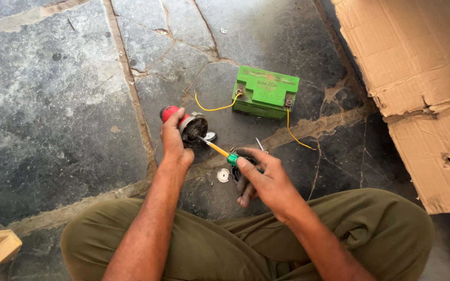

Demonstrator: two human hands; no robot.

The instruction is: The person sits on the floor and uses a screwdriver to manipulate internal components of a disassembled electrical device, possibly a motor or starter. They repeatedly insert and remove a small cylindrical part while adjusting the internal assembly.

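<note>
Cracked grey stone floor (63, 88) with pale mortar seams. Green battery (265, 91) at centre, yellow wires (212, 109) trailing to nine and five o'clock. Small red motor (186, 123) at eight o'clock of it, round washer (223, 175) further down. Torn cardboard (417, 78) at three o'clock.

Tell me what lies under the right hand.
The right hand grips a green and yellow screwdriver. Beneath its fingers a dark round part shows on the stone floor, mostly covered. A small silver disc lies beside it.
</note>
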